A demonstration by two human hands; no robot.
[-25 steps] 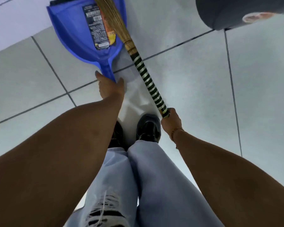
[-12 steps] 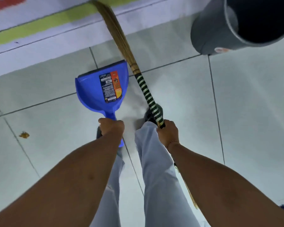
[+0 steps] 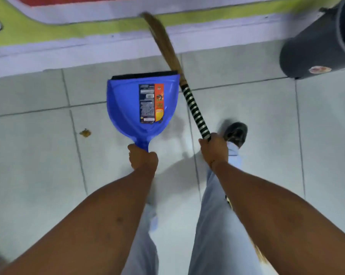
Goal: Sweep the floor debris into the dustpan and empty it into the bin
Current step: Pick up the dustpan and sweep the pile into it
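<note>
My left hand (image 3: 143, 158) grips the handle of a blue dustpan (image 3: 126, 104), which has a black front lip and a printed label inside. It is held above the floor with its mouth pointing away from me. My right hand (image 3: 213, 149) is closed around the black-and-white striped grip of a straw broom (image 3: 194, 109); its bristles reach up toward the wall base. A small brown scrap of debris (image 3: 85, 133) lies on the tiles to the left of the dustpan. A dark grey bin (image 3: 314, 48) stands at the upper right.
The floor is pale grey tile with dark grout lines. A wall with a white base and green and red painted bands (image 3: 68, 30) runs across the top. My legs in light jeans and a black shoe (image 3: 236, 132) are below, mid-step.
I have stepped forward. The wall, the bin and the debris have come closer, and the dustpan and broom are held further out in front of me.
</note>
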